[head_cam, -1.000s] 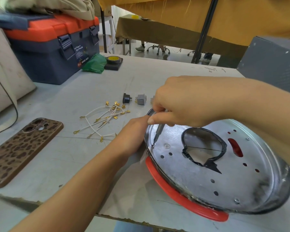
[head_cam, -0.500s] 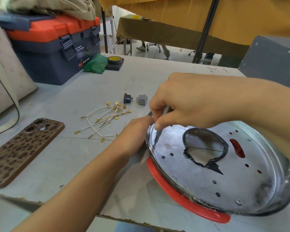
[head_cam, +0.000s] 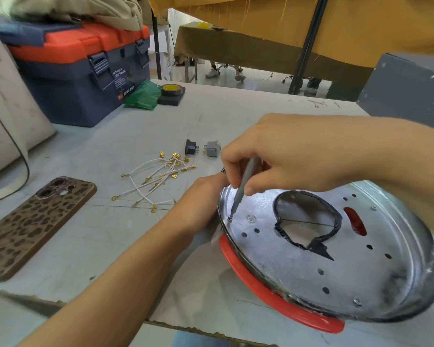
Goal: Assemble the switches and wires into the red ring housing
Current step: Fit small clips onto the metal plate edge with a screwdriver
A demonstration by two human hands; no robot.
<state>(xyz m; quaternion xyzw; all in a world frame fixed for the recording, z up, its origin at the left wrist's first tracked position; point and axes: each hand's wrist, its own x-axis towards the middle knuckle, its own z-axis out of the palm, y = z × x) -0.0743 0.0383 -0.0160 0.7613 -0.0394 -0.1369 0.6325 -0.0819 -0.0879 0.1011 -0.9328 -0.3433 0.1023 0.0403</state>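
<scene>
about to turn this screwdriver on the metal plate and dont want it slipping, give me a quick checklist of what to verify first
1. Screwdriver tip seated at the screw near the plate's left edge: ok; true bit fit cannot tell.
2. Right hand pinching the shaft: ok.
3. Left hand bracing the metal plate at its left rim: ok, though its fingers are hidden.
4. Plate sitting flat: not ok, it is tilted on the red ring housing.
5. Switches, black and grey, and the white wires lying apart from the work: ok.
6. Housing clear of the table edge: not ok, it sits near the front edge.
</scene>
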